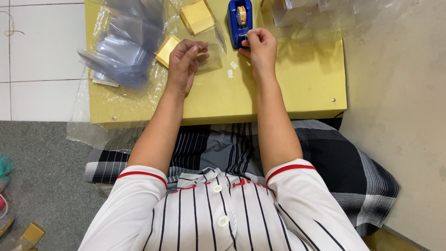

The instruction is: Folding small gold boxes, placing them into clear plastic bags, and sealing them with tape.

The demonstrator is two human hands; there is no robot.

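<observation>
My left hand point(184, 62) presses down on a clear plastic sleeve point(210, 59) with a small yellow box point(166, 49) partly inside it, on the low yellow table point(278, 88). My right hand point(259, 46) pinches at the front end of a blue tape dispenser point(239, 21), where the tape comes off the roll. A second yellow box point(197, 16) in clear wrap lies just behind my left hand.
A heap of clear plastic sleeves point(123, 42) lies at the table's left, spilling over its edge. More clear plastic packaging point(316, 14) sits at the back right. White floor tiles lie to the left, grey carpet below, a small gold box point(30, 232) at bottom left.
</observation>
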